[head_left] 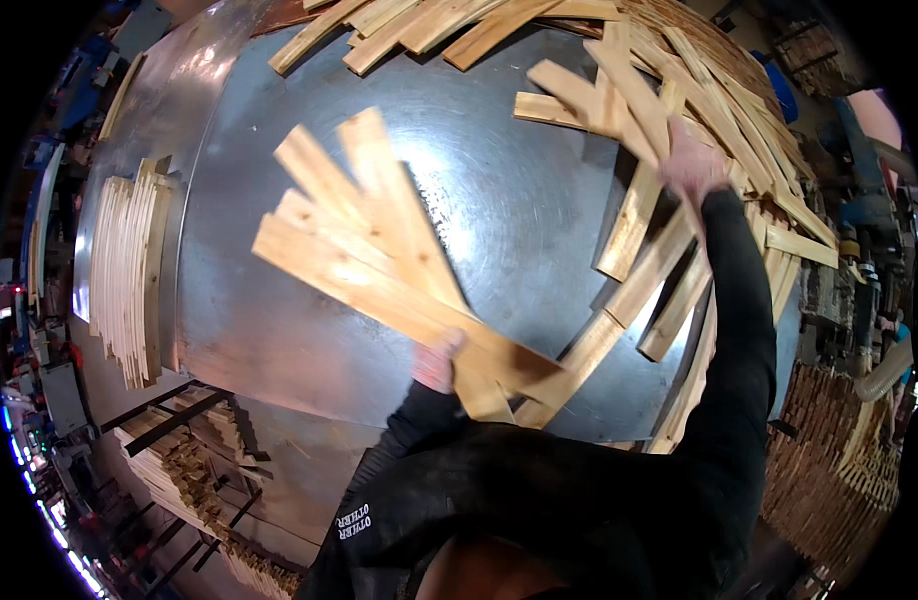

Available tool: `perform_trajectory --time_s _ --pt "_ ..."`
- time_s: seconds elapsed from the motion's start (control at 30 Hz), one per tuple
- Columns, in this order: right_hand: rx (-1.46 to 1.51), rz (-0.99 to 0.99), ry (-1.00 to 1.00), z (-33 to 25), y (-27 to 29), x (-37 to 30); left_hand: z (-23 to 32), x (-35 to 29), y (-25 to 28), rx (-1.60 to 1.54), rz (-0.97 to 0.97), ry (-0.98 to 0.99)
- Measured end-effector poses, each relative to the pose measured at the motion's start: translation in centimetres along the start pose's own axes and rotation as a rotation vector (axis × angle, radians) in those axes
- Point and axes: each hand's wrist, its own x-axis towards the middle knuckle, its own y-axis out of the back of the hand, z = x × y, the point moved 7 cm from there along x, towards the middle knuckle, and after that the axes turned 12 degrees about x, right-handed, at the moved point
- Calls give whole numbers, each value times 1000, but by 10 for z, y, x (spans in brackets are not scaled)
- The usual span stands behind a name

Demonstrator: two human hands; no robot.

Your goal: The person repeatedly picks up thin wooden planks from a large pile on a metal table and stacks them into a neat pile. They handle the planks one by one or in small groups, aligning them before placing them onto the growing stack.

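In front of me, several pale wooden boards [329,275] spread like a fan over the metal tabletop. My left hand [439,362] is closed on the near end of these boards, thumb on top; its other fingers are hidden under the wood. Farther off to the right, my right hand [694,165] reaches into a loose heap of boards. Its fingers close at the end of a slanting wooden board [629,95], slightly blurred. Several more boards lie crossed around and below that hand.
The grey metal table [269,170] carries a neat stack of boards [129,270] on its left side. More boards [419,25] lie along the far edge. Below left stands a rack with stacked wood [169,460]; a tall wood pile [819,480] stands at the right.
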Motion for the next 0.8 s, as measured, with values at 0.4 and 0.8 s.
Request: perform_trajectory --time_s 0.4,0.8 --pt "354 344 490 -93 -139 -247 -4 -3 21 130 245 32" --pt "206 478 -203 -61 -116 -18 -8 22 -11 -52 157 197"
